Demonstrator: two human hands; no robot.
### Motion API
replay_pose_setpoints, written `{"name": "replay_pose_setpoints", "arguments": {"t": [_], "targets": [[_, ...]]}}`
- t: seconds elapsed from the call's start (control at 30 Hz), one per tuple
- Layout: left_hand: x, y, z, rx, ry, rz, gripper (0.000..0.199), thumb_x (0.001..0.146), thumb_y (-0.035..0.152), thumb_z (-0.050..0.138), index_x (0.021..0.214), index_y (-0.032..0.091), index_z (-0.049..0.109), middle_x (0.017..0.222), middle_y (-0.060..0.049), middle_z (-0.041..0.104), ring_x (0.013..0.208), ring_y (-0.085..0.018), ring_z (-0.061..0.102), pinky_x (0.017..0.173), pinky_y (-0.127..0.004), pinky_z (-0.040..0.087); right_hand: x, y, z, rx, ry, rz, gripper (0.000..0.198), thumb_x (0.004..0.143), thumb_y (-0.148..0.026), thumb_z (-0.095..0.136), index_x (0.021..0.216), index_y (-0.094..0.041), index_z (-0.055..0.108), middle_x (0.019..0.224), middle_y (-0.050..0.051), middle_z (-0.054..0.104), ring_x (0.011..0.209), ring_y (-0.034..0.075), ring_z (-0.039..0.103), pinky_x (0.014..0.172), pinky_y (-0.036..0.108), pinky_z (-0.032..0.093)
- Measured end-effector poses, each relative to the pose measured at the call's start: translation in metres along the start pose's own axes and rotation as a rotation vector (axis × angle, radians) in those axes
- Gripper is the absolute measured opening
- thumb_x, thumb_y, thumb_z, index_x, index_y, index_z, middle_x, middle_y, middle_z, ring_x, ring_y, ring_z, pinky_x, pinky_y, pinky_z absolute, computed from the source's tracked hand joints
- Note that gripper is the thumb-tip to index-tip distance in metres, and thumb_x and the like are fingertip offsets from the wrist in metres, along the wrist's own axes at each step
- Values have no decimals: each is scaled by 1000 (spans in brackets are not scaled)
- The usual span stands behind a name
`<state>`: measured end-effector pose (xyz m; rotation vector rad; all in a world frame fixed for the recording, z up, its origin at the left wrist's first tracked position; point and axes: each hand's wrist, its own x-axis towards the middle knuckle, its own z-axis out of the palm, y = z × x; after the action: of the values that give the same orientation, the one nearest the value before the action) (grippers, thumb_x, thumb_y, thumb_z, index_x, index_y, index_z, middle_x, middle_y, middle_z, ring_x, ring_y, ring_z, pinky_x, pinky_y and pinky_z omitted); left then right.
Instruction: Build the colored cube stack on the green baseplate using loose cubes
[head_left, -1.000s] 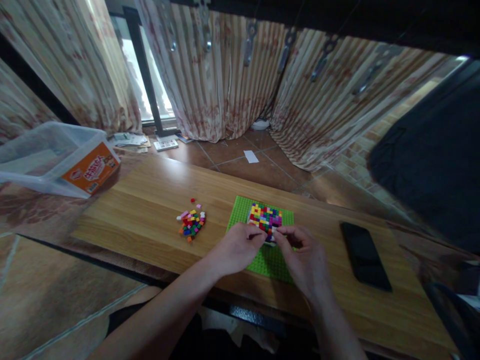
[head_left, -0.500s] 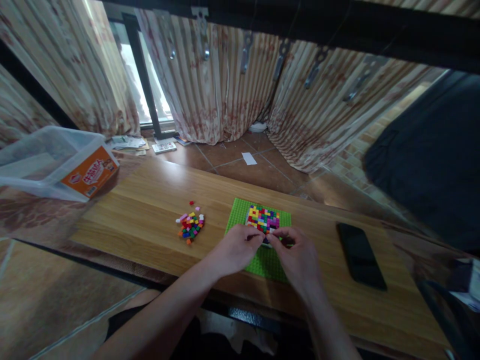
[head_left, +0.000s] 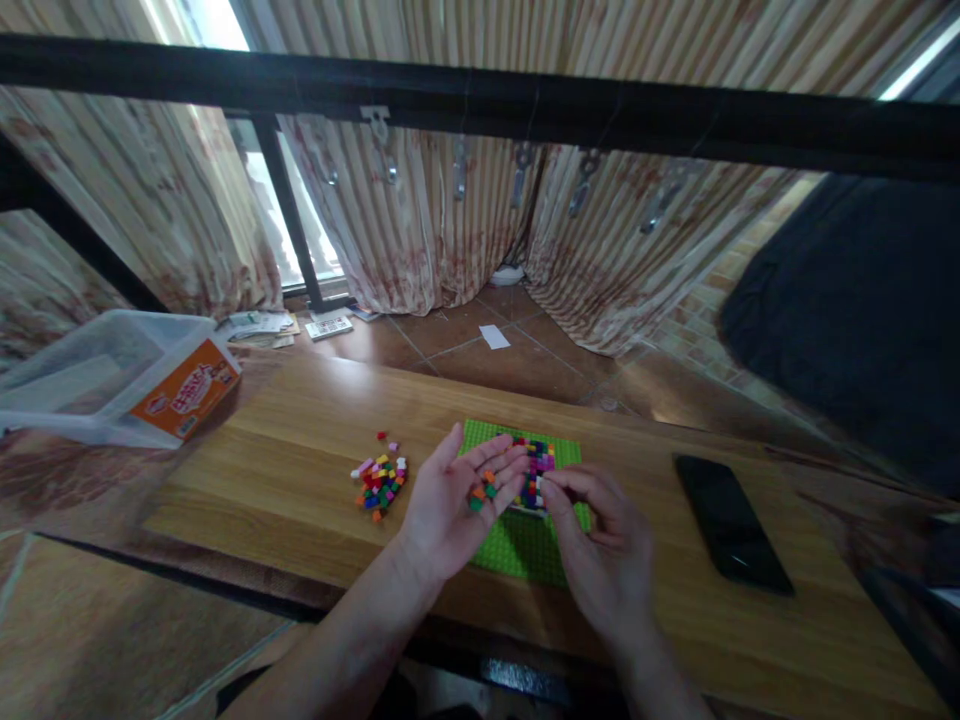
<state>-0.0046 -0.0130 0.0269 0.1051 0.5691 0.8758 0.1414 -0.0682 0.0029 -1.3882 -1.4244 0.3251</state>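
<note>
My left hand point(head_left: 461, 500) is turned palm up, fingers stretched out, with several small orange and green toy bricks point(head_left: 484, 491) lying on it. It hovers over the left part of a green baseplate point(head_left: 517, 550) and hides much of a multicoloured brick mosaic point(head_left: 541, 462) there. At the mosaic's right side, my right hand point(head_left: 604, 540) has thumb and forefinger pinched together, close to a white brick point(head_left: 539, 483). Whatever sits in that pinch is too small to make out. To the left, a loose pile of coloured bricks point(head_left: 381, 482) rests on the wooden table point(head_left: 285, 470).
A black phone point(head_left: 731, 522) lies on the table at the right. Beyond the left end stands a clear plastic bin point(head_left: 112, 400) with an orange label. A dark metal bar point(head_left: 480, 95) crosses above, with curtains point(head_left: 442, 230) behind it.
My left hand has turned from a pinch at the mosaic to palm up, showing the bricks on it. My right hand stays pinched near the mosaic. The camera view has tilted up.
</note>
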Motion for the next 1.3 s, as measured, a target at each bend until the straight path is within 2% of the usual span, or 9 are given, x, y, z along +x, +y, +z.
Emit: {"name": "replay_pose_setpoints", "arguments": {"t": [0.2,0.43,0.53,0.63,0.73,0.87,0.93,1.1,1.3], "targets": [[0,-9,-1,-45,-143,-92,50,91,50,42,103,6,64,99,-13,64,86,-16,60,81,-25,47,-2,1,7,-169,-170,-141,21,93,-25,51,107,-24,66,108,7,60,102,22,57,87,38,49],[-1,-11,-2,-27,-164,-103,52,89,52,43,106,6,63,91,-10,64,74,-12,58,70,-22,47,2,-1,13,-217,-245,-180,17,92,-23,53,97,-24,70,99,6,62,95,22,55,83,39,47],[0,-10,-1,1,-102,-81,53,90,52,44,104,5,63,95,-13,64,79,-15,60,74,-24,49,2,1,11,-144,-185,-84,13,90,-26,56,92,-25,70,99,5,62,97,21,56,85,38,46],[1,-4,-2,26,34,1,50,91,48,42,99,3,63,101,-18,64,91,-20,62,81,-28,51,5,8,5,-90,-27,51,13,87,-31,59,90,-24,70,99,5,63,97,22,58,87,39,46],[2,6,-5,90,159,109,41,91,40,44,92,5,65,87,-13,65,75,-14,62,66,-23,52,8,18,-1,-76,27,145,15,84,-35,61,86,-24,71,97,6,63,95,23,59,85,40,45],[3,10,-9,252,176,179,18,83,24,57,84,9,65,65,0,55,45,-3,39,37,-14,27,7,28,0,-99,-92,153,15,81,-36,63,83,-26,73,98,6,63,96,24,58,87,42,44],[3,8,-10,302,149,177,14,79,21,60,82,9,65,62,3,51,41,-1,31,35,-14,19,5,30,4,-125,-123,130,14,79,-36,64,81,-27,74,100,5,62,98,24,57,90,43,43],[1,4,-10,401,103,183,17,73,25,65,81,10,64,60,4,48,41,-1,27,38,-16,13,3,30,10,-206,-131,93,8,76,-33,68,77,-28,74,105,5,59,104,26,54,93,46,40],[1,1,-9,576,135,199,21,70,30,68,81,13,64,60,3,53,41,-1,24,41,-19,10,3,26,17,-170,-69,181,8,73,-27,64,70,-24,71,105,6,57,101,25,55,92,43,42]]}}
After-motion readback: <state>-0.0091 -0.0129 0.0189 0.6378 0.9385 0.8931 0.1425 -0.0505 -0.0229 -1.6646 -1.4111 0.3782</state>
